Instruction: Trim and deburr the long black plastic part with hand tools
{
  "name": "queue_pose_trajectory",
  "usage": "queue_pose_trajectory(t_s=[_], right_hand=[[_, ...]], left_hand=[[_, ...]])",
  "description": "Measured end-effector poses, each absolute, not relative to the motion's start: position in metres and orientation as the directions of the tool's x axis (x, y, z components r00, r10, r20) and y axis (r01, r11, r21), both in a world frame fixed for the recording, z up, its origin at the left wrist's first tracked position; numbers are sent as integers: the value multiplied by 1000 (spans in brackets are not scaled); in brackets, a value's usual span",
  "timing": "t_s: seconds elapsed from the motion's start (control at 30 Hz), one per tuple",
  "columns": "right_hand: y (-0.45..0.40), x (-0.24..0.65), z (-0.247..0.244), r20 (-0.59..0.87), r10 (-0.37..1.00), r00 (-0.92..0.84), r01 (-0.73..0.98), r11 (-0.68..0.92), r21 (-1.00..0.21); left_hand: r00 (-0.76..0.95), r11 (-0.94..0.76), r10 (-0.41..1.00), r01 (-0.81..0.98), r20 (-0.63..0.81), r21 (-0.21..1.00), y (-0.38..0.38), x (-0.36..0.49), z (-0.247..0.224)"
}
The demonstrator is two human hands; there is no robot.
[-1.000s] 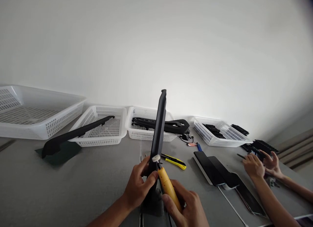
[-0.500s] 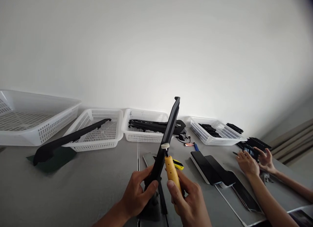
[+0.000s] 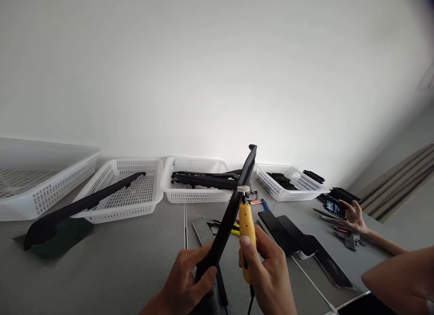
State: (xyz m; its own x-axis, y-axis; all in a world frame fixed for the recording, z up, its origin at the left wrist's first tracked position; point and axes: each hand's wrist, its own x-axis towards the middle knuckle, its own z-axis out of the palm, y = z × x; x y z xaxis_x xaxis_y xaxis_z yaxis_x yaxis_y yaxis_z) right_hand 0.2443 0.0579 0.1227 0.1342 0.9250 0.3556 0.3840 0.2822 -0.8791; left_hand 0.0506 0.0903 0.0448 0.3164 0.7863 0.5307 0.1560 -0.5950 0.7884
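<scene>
A long black plastic trim piece (image 3: pixel 228 224) slants upward in front of me, its hooked tip at the top. Near its lower end my left hand (image 3: pixel 188 279) is closed round it. My right hand (image 3: pixel 267 269) grips a yellow rotary tool (image 3: pixel 247 224) with a pale round disc on its tip and a cord at the bottom. The disc overlaps the trim's right edge in view; I cannot tell whether they touch. Behind the two lie a yellow utility knife (image 3: pixel 234 232) and a grey flat bar (image 3: pixel 202 231) on the table.
White baskets line the wall; the middle basket (image 3: pixel 196 196) holds black trim pieces, and another long trim piece (image 3: pixel 81 207) leans out of the left basket (image 3: pixel 118 211). Black phone-like slabs (image 3: pixel 280 233) lie to the right. A co-worker's hand (image 3: pixel 354 217) holds a dark part beyond them.
My view has shifted slightly. The rotary tool stands more upright, with its disc higher against the trim. One of the co-worker's hands has pulled back from the dark part.
</scene>
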Motion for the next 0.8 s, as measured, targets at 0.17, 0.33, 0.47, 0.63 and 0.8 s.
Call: queue_pose_trajectory(t_s=[0.17,0.33,0.47,0.63,0.8], right_hand=[[62,246,132,367,907,204,363,279,-889],[66,246,146,394,887,240,364,294,-884],[69,245,155,386,876,291,333,285,-899],[78,252,157,410,867,283,346,307,-887],[82,257,158,426,847,318,370,303,-878]], left_hand=[[351,-615,764,146,541,775,91,50,43],[365,-627,751,133,550,768,90,50,48],[367,-629,749,129,552,767,89,51,50],[381,-619,751,124,539,776,89,51,48],[382,-627,744,116,548,770,89,52,47]])
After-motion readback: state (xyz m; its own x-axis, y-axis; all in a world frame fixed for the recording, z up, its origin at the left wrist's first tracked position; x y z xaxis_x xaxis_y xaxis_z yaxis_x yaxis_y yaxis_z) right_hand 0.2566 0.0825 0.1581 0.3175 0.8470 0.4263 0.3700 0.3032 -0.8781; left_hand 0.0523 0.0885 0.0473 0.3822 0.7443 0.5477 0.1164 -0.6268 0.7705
